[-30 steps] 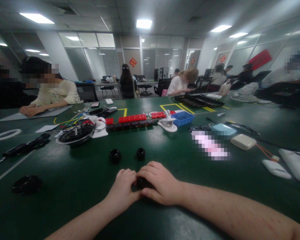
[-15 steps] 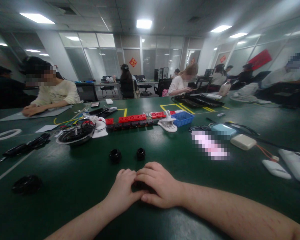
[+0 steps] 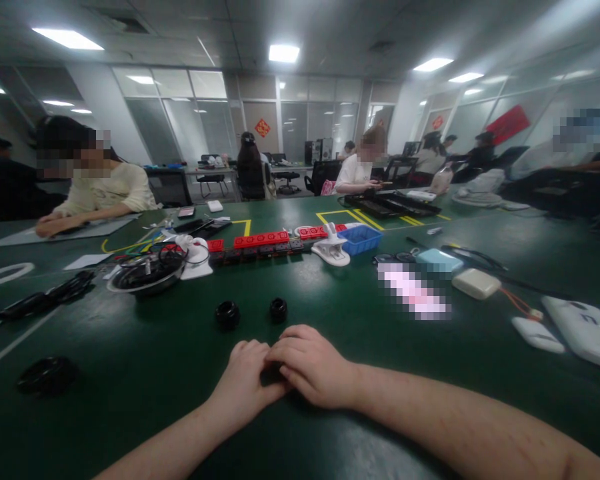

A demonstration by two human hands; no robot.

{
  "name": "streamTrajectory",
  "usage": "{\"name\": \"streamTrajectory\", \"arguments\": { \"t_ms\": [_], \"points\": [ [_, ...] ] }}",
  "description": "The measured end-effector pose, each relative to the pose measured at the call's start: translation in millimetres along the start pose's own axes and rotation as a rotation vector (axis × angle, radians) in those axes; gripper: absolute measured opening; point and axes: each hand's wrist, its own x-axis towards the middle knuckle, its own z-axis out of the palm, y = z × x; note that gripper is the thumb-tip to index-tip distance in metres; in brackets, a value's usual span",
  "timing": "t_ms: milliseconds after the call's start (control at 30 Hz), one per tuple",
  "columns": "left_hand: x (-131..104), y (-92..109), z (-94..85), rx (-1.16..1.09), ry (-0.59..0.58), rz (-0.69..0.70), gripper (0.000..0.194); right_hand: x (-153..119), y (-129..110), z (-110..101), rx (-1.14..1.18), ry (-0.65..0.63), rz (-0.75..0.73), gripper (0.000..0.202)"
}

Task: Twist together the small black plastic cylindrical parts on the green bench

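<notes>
My left hand (image 3: 247, 377) and my right hand (image 3: 315, 367) meet low in the middle of the view, fingers curled and touching. A dark thing shows a little in the gap between them; the fingers hide its shape. Beyond my hands, two short black ring-shaped parts (image 3: 227, 314) stand on the green table, the smaller ring (image 3: 279, 310) to the right, just past my right fingers. A larger black ring-shaped part (image 3: 47, 377) lies far to the left of my left hand.
Behind the rings are a metal bowl (image 3: 145, 277) with black items, a red-and-black strip of blocks (image 3: 260, 245), a white clamp (image 3: 331, 247) and a blue bin (image 3: 360, 239). Power banks (image 3: 476, 283) and cables lie right. People sit across the table (image 3: 180, 347).
My right thumb has shifted upward and in toward the fingers, and the dark gap between my hands looks smaller. The whole view has turned slightly; the rings stay in place.
</notes>
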Motion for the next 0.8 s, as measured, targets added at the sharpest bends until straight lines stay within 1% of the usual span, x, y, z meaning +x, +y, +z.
{"name": "streamTrajectory", "arguments": {
  "t_ms": [67,167,233,333,633,800],
  "points": [
    [-0.4,1.2,-1.3,-0.016,-0.009,0.007,0.021,0.7,-0.7,-0.9,0.014,0.009,0.029,0.025],
    [-0.8,1.8,-2.5,-0.009,-0.024,0.017,0.027,0.1,0.1,-2.0,0.009,0.065,0.114,0.030],
    [-1.0,1.3,-2.4,-0.002,-0.030,0.023,0.030,-1.1,1.9,-2.1,-0.011,0.095,0.139,0.032],
    [-1.6,0.5,-1.8,0.001,-0.033,0.031,0.030,-3.0,4.6,-0.9,-0.057,0.110,0.123,0.027],
    [-1.6,1.0,-1.0,0.021,-0.011,0.027,0.029,-6.3,4.2,4.1,-0.167,0.160,0.058,0.030],
    [-0.7,-2.0,1.9,0.040,0.011,0.040,0.028,-4.3,-0.5,0.4,-0.213,0.140,0.055,0.031]
  ]
}}
